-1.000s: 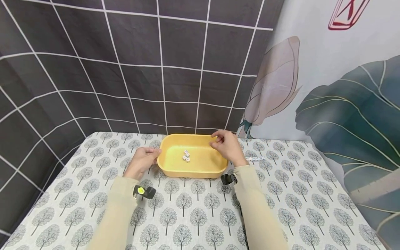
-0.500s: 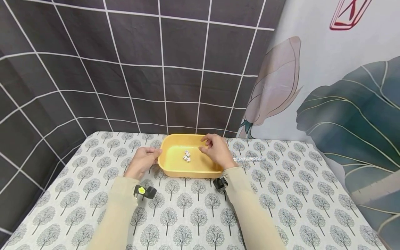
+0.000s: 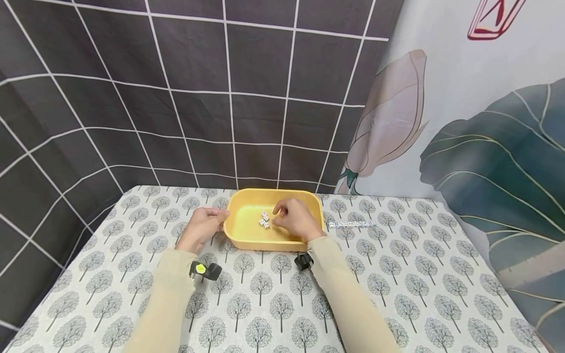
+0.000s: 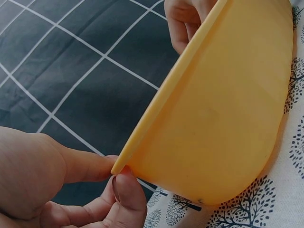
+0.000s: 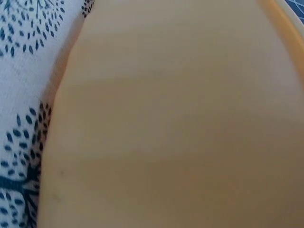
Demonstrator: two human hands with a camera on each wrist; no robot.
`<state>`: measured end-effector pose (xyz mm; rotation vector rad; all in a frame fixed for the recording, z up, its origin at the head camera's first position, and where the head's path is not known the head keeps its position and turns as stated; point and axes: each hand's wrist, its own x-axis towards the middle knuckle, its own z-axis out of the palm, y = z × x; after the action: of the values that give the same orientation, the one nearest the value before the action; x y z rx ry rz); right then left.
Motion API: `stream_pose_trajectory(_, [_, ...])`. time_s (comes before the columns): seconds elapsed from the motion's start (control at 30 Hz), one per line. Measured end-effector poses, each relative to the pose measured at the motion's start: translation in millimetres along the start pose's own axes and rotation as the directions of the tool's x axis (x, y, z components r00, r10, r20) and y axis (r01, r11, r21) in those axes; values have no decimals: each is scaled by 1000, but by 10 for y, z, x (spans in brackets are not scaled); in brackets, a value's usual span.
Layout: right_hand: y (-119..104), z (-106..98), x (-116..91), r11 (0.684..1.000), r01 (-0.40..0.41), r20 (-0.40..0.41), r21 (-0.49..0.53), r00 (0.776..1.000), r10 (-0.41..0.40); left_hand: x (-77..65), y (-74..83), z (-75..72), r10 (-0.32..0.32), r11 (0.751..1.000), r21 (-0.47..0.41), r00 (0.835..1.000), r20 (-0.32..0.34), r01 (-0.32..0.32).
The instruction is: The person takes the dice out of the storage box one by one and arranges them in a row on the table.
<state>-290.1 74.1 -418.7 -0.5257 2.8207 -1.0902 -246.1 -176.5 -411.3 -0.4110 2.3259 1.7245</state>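
A yellow plastic basin (image 3: 247,245) stands on the table, and several white dice (image 3: 264,220) lie in a small cluster on its floor. My left hand (image 3: 200,226) holds the basin's left rim. In the left wrist view, its thumb (image 4: 129,192) and a finger pinch the rim from below and above. My right hand (image 3: 296,219) reaches over the front rim into the basin, just right of the dice. Its thumb and index finger are bent with a gap between them, nothing visible there. The right wrist view shows only the basin's outer wall (image 5: 180,118), hiding that hand.
A straight row of dice (image 3: 351,224) lies on the tablecloth just right of the basin. The tree-print cloth (image 3: 260,304) covers the table. Behind it hangs a dark curtain (image 3: 190,113) with white grid lines; a floral cloth hangs at the right.
My right hand has moved left, from above the basin's right end to beside the dice inside. More of the dice row now shows. The left hand has kept its place on the rim.
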Motion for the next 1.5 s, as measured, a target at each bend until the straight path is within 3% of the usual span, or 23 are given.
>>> stream_pose_trajectory(0.17, [-12, 44, 8, 1000, -12, 54, 11, 998, 12, -1, 9, 6, 2, 1000, -2, 1000, 1, -2])
stream_pose_trajectory(0.47, [-39, 145, 42, 998, 4, 104, -66, 995, 3, -14, 6, 0, 4, 1000, -7, 1000, 6, -4])
stream_pose_trajectory(0.8, [-52, 150, 37, 992, -1, 99, -126, 995, 13, -24, 16, -4, 1, 1000, -12, 1000, 10, -1])
stream_pose_trajectory(1.5, [-48, -17, -35, 996, 23, 110, -90, 994, -13, -32, 23, -4, 2, 1000, -6, 1000, 7, -2])
